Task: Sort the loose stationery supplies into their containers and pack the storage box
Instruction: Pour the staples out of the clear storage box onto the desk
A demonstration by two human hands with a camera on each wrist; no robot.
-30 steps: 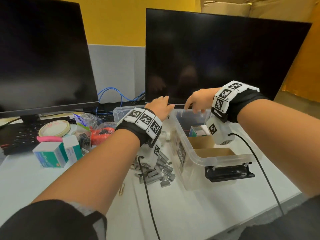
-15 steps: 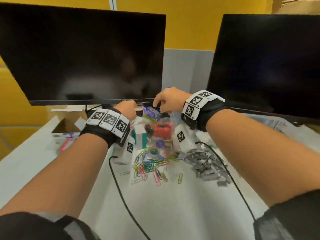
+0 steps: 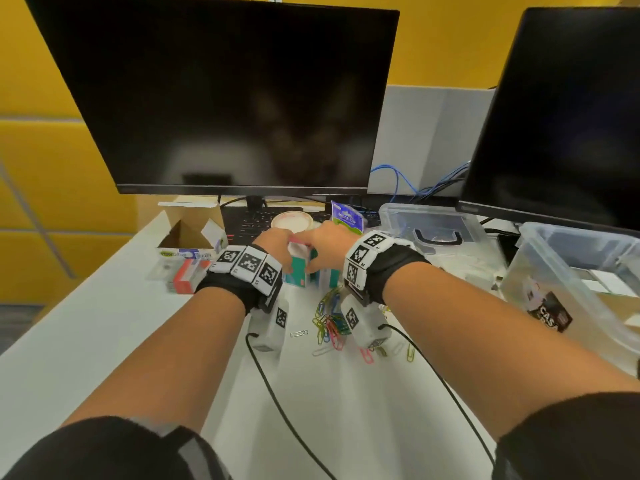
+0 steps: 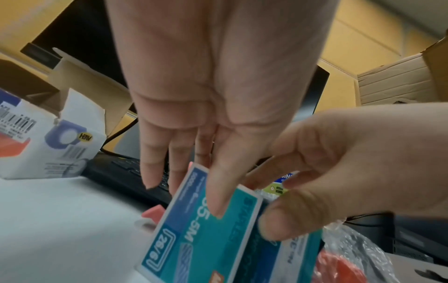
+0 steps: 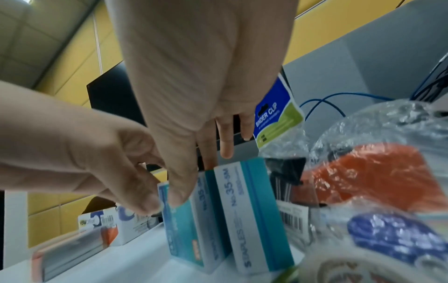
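Observation:
Two teal staple boxes stand side by side on the white table (image 3: 104, 341). The left staple box (image 3: 296, 271) (image 4: 198, 239) (image 5: 186, 229) tilts between both hands. My left hand (image 3: 277, 251) (image 4: 194, 191) pinches its top, thumb on the printed face and fingers behind. My right hand (image 3: 311, 252) (image 5: 194, 178) pinches the same box at its upper right corner, thumb in front. The second staple box (image 3: 332, 277) (image 5: 254, 220) stands just right of it, untouched. Loose coloured paper clips (image 3: 329, 323) lie under my right wrist.
A clear storage box (image 3: 571, 282) stands at the right, its lid (image 3: 433, 223) behind. A binder clip bag (image 3: 346, 216) (image 5: 278, 118), a tape roll (image 3: 291, 220) and a keyboard (image 3: 249, 216) sit behind the hands. An open cardboard box (image 3: 190, 230) is at the left.
The head view swung left, away from the storage box. Both hands left its rim, crossed the pile of supplies and now hold the left staple box.

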